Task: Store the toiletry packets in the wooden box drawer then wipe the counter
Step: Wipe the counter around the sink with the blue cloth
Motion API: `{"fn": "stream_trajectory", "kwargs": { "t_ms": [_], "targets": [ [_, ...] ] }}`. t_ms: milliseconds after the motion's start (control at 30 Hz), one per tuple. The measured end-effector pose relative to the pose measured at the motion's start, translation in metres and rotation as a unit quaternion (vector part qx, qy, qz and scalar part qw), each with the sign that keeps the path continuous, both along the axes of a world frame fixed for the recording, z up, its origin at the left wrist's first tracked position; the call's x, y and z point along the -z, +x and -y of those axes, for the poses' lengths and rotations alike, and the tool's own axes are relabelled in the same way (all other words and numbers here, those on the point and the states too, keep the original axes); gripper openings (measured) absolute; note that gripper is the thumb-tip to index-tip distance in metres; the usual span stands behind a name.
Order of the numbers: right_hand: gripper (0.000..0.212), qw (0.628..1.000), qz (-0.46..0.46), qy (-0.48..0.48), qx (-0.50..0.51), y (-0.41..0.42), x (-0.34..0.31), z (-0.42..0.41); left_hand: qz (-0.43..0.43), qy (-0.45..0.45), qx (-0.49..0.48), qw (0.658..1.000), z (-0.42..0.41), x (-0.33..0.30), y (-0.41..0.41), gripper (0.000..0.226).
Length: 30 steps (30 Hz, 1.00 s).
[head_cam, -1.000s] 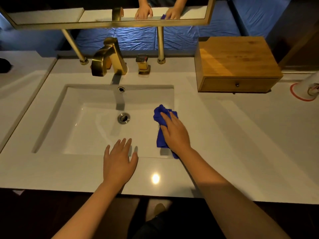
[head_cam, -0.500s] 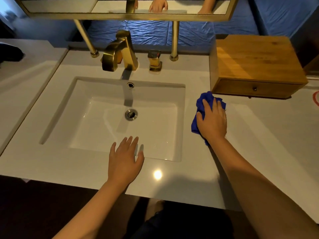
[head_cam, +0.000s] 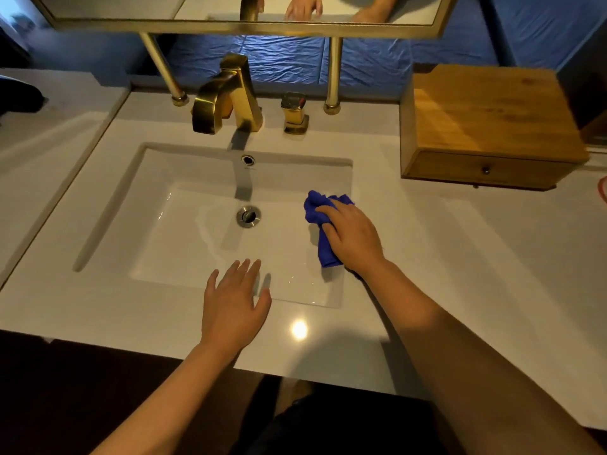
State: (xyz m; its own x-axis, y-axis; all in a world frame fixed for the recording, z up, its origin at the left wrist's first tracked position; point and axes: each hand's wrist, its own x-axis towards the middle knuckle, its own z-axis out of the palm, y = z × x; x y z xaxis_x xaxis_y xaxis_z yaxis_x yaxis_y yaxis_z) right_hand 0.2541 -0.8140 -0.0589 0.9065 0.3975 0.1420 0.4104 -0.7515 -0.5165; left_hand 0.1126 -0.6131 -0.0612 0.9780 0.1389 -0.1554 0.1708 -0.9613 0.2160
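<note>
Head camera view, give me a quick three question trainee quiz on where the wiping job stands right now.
1. True or false: the drawer of the wooden box is shut.
2. What does the right hand press down on?
A. a sponge
B. a blue cloth
C. a toiletry packet
3. Fill in: the left hand lies flat and empty on the counter at the front edge of the ____.

Key
1. True; the drawer front sits flush and no packets show on the counter.
2. B, the blue cloth, at the right edge of the sink.
3. sink
</note>
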Motion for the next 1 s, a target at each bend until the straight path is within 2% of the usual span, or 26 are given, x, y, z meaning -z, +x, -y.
{"fn": "stream_trajectory", "kwargs": {
  "t_ms": [133,200,267,300,367,467,567,667,767,867,933,1000],
  "targets": [
    [0.033,0.999,-0.032,0.022,-0.002,-0.040,0.002,-0.015,0.009,-0.001,-0.003,1.000,0.002,-0.001,0.001,0.062],
    [0.034,0.988,-0.101,0.112,0.033,-0.061,-0.002,-0.017,0.011,-0.008,-0.005,1.000,0.004,-0.001,0.001,0.062],
    [0.035,0.955,-0.161,0.233,0.085,-0.079,-0.012,-0.011,0.013,-0.012,-0.004,1.000,0.004,-0.002,0.000,0.062],
    [0.035,0.945,-0.152,0.267,0.114,-0.087,-0.018,-0.003,0.016,-0.013,-0.004,1.000,0.004,-0.002,0.000,0.062],
    [0.036,0.944,-0.101,0.275,0.154,-0.107,-0.023,0.018,0.019,-0.011,-0.004,1.000,0.004,-0.001,0.001,0.062],
    [0.040,0.952,-0.092,0.198,0.213,-0.138,-0.011,0.043,0.022,-0.007,-0.004,1.000,0.003,0.001,-0.001,0.062],
    [0.044,0.967,-0.110,0.029,0.227,-0.152,0.005,0.033,0.025,-0.013,-0.007,1.000,0.003,0.002,-0.001,0.062],
    [0.046,0.970,-0.094,-0.004,0.225,-0.150,-0.002,0.004,0.025,-0.016,-0.007,1.000,0.004,0.003,-0.002,0.063],
    [0.061,0.980,-0.117,-0.039,0.159,-0.148,-0.008,-0.010,0.024,-0.016,-0.006,1.000,0.002,0.003,-0.002,0.064],
    [0.078,0.972,-0.216,-0.083,0.024,-0.137,-0.012,0.017,0.028,-0.018,-0.001,0.999,0.002,0.003,-0.002,0.063],
    [0.080,0.958,-0.250,-0.127,-0.061,-0.130,-0.015,0.039,0.031,-0.020,-0.001,0.999,0.002,0.004,-0.001,0.063],
    [0.075,0.958,-0.224,-0.149,-0.096,-0.130,-0.014,0.049,0.034,-0.018,0.001,0.999,0.001,0.005,-0.003,0.063]
  ]
}}
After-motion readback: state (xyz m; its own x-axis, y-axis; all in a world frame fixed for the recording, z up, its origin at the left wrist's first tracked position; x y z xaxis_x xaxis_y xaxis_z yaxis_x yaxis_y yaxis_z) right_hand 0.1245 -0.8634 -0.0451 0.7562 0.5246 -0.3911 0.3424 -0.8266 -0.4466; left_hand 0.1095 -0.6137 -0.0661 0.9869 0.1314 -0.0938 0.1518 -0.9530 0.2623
